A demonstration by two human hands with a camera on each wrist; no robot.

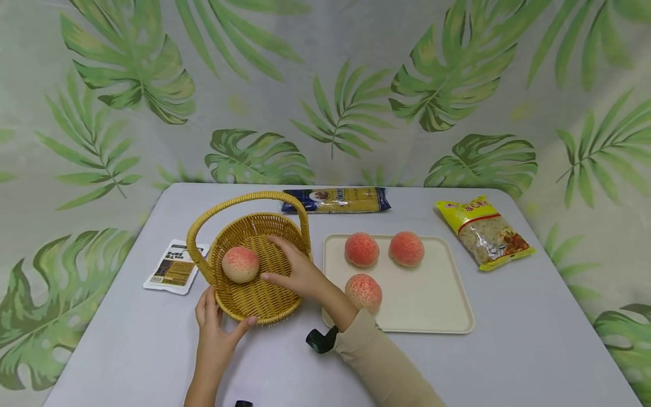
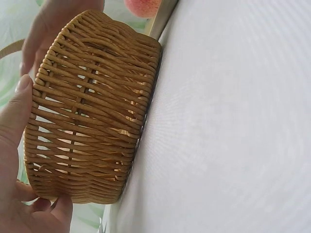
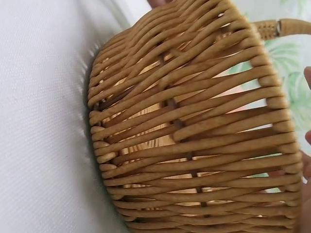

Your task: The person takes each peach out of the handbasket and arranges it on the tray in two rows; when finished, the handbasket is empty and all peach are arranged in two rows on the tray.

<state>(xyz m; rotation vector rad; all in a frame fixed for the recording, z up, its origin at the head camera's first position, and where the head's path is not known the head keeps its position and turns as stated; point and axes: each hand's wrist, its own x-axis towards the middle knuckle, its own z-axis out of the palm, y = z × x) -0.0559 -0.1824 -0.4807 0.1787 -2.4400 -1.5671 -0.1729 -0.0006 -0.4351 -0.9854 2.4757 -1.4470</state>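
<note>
A wicker basket (image 1: 261, 305) with a tall arched handle stands on the left half of the table. Inside it, toward its left wall, lies a pink-and-cream speckled peach (image 1: 241, 264). My left hand (image 1: 213, 333) holds the near-left side of the basket, the thumb at the rim and the other fingers round the wall, as the left wrist view also shows. Over the basket's interior, my right hand (image 1: 297, 271) has thumb and fingers spread apart with nothing between them, just right of the peach. Basket weave (image 3: 194, 136) fills most of the right wrist view.
Right of the basket, a cream tray (image 1: 422, 305) bears three more peaches (image 1: 362, 249). A pasta packet (image 1: 335, 200) lies at the back edge, a yellow food bag (image 1: 485, 233) at the far right. A flat white-and-brown pouch (image 1: 175, 267) sits left of the basket.
</note>
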